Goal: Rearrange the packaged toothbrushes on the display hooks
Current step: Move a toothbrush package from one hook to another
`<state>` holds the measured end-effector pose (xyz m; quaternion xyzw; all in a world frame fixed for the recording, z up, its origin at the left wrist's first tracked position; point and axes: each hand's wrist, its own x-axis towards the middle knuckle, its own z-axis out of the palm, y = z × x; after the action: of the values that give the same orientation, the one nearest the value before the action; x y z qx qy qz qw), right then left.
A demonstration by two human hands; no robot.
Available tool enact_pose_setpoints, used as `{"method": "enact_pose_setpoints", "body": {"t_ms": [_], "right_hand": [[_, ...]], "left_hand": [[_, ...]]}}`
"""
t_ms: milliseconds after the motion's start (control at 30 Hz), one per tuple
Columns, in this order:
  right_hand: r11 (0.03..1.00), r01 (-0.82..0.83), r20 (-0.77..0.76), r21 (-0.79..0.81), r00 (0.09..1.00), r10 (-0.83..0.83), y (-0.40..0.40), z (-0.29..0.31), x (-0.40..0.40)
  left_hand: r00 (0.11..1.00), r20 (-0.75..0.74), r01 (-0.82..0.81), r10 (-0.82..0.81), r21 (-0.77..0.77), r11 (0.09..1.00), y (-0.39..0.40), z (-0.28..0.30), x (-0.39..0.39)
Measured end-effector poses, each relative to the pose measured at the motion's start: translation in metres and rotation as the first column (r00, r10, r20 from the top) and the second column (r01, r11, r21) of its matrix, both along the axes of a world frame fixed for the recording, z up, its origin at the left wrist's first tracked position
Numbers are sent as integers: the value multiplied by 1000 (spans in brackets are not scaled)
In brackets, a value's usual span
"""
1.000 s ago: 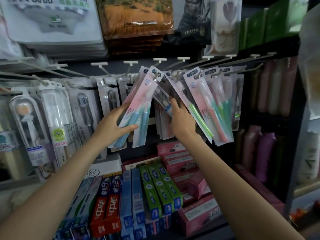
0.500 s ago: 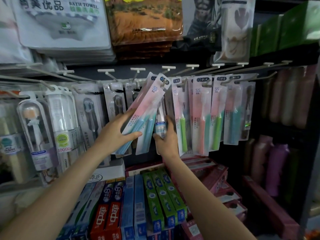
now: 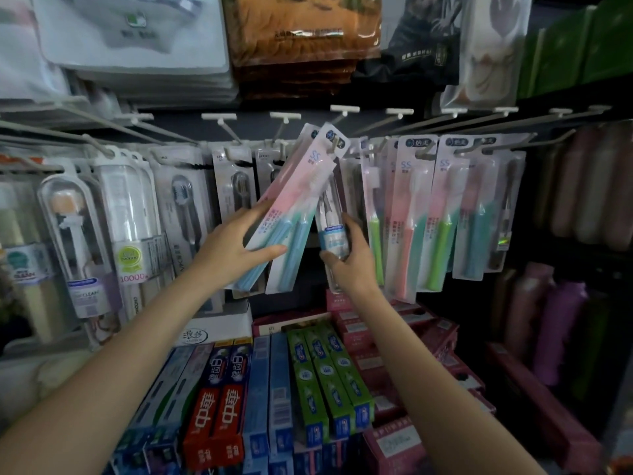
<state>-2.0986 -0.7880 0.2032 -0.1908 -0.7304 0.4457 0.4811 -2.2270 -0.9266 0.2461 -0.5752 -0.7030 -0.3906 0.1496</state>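
My left hand grips a bundle of pink-and-teal toothbrush packs, which still hang by their tops from a hook and are swung out to the left. Behind them hangs a clear pack with a white-and-blue toothbrush, and my right hand holds its lower part. To the right, more pink packs with green, coral and teal brushes hang straight on their hooks.
Electric toothbrush packs hang at the left, dark brush-head packs at centre left. Toothpaste boxes and pink boxes fill the shelf below. Towel packs hang above. Bottles stand at the right.
My right hand left the splayed packs on the right, which swung back straight, and took hold of the clear white-and-blue pack. My left hand kept its grip on the tilted bundle.
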Motion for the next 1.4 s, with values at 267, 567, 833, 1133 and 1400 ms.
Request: {"method": "enact_pose_setpoints", "body": {"t_ms": [267, 567, 833, 1133, 1400], "right_hand": [[867, 270, 241, 419, 888, -393, 17, 14, 13], [733, 344, 329, 587, 726, -604, 15, 22, 13], [783, 308, 362, 541, 755, -547, 1, 31, 21], [881, 271, 250, 388, 889, -383, 2, 12, 7], [907, 145, 143, 396, 966, -217, 31, -4, 20]], "left_hand": [[999, 41, 22, -22, 4, 1000, 1, -2, 5], [999, 18, 28, -28, 17, 999, 1, 0, 2], [999, 47, 0, -1, 31, 1000, 1, 0, 4], [999, 36, -38, 37, 13, 999, -3, 5, 14], [992, 80, -95, 93, 14, 995, 1, 0, 26]]}}
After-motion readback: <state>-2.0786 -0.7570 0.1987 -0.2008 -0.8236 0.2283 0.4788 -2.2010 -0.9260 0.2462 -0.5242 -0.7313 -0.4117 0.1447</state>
